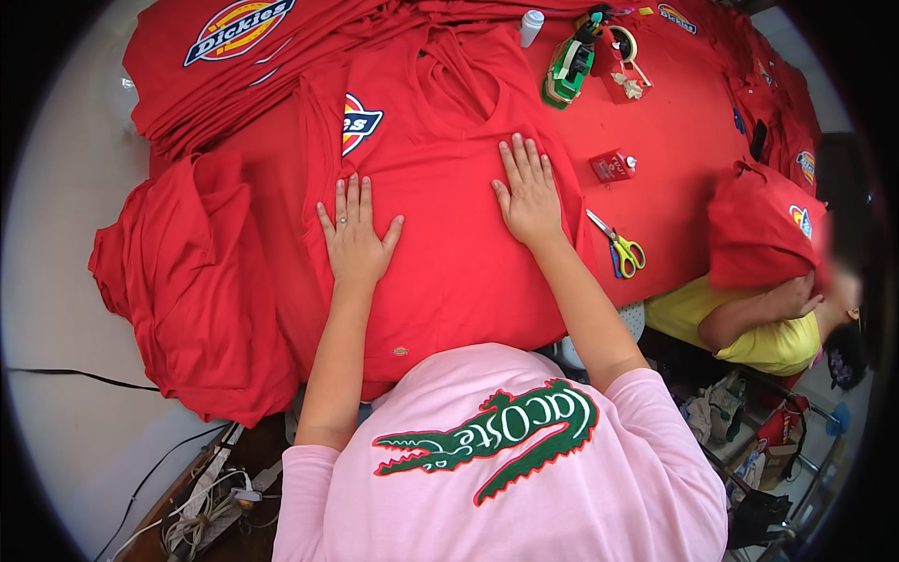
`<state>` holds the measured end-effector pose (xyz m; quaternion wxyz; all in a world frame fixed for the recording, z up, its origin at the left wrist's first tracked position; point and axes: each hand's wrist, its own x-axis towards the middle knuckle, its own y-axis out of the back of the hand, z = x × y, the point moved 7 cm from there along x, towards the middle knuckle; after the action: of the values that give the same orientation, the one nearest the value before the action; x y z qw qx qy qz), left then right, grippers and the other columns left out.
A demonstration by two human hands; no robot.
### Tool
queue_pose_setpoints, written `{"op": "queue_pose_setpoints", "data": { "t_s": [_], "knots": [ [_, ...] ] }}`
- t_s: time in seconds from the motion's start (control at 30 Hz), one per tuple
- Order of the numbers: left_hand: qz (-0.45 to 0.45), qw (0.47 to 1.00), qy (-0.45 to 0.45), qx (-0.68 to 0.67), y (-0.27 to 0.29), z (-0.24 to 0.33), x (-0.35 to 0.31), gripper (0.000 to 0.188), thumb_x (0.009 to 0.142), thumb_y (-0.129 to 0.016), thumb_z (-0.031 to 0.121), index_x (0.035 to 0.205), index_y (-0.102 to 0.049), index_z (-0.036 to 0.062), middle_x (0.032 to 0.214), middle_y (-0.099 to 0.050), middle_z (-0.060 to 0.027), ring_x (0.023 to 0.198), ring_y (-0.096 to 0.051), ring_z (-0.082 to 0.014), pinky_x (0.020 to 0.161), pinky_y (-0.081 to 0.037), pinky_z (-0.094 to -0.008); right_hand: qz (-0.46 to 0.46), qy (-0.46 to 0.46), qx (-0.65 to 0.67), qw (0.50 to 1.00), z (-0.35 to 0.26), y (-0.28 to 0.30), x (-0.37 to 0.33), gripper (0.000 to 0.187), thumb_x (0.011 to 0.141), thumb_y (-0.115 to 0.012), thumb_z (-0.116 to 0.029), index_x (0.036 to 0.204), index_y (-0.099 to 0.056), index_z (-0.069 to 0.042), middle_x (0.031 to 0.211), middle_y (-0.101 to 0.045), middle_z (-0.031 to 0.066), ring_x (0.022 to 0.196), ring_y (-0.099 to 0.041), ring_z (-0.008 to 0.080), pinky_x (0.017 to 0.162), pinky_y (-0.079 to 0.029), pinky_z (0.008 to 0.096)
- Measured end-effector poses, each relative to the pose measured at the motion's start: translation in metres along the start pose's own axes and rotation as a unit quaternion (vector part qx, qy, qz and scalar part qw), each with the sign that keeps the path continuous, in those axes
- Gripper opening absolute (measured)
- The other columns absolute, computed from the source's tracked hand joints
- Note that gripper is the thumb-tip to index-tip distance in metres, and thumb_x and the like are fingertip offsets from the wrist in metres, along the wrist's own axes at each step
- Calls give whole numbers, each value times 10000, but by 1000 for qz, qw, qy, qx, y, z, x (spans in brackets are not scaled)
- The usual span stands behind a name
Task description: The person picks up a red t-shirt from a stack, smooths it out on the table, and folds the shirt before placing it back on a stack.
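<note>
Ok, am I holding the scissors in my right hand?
No, the scissors lie on the red tabletop while your right hand rests flat on the red shirt.

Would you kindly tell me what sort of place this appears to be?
Probably a garment workshop: a red shirt lies spread flat, a stack of similar garments sits at the far left, and scissors lie to the shirt's right.

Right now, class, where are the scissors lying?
In the head view, the yellow-green-handled scissors lie on the red tabletop, right of the person's right hand and below the small red container.
</note>
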<state>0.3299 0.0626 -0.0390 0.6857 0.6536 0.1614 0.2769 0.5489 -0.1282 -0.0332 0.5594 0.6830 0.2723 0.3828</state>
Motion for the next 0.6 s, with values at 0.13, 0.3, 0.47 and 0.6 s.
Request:
{"op": "queue_pose_setpoints", "data": {
  "t_s": [0.13,0.3,0.47,0.6],
  "knots": [
    [8,1000,-4,-8,1,2,0,842,1005,-555,603,1656,-337,115,1733,-298,-63,1628,-185,-257,1304,-80,-587,25,-13,2,1000,2,-1,-2,667,1073,-515,-387,1656,-332,-121,1735,-270,127,1603,-248,301,1307,-197,477],
    [36,999,-15,-1,1,2,-1,832,1006,-554,595,1639,-368,88,1725,-311,-85,1623,-199,-266,1302,-99,-596,45,-10,5,999,3,-3,-1,665,1068,-527,-382,1647,-349,-107,1725,-291,138,1596,-264,316,1300,-207,501],
    [66,997,31,30,-7,14,-36,773,1033,-535,544,1636,-376,86,1734,-282,-117,1614,-215,-330,1294,-119,-602,54,-17,88,994,-50,-9,-40,671,1069,-527,-399,1644,-351,-101,1723,-289,161,1596,-255,355,1296,-193,525],
    [8,999,15,-39,-5,48,-117,754,1036,-547,508,1642,-366,97,1742,-253,-139,1608,-215,-368,1286,-138,-609,-74,154,117,978,-116,-1,-135,709,1046,-546,-443,1646,-354,-120,1725,-283,163,1600,-243,362,1296,-186,537]
  ]
}}
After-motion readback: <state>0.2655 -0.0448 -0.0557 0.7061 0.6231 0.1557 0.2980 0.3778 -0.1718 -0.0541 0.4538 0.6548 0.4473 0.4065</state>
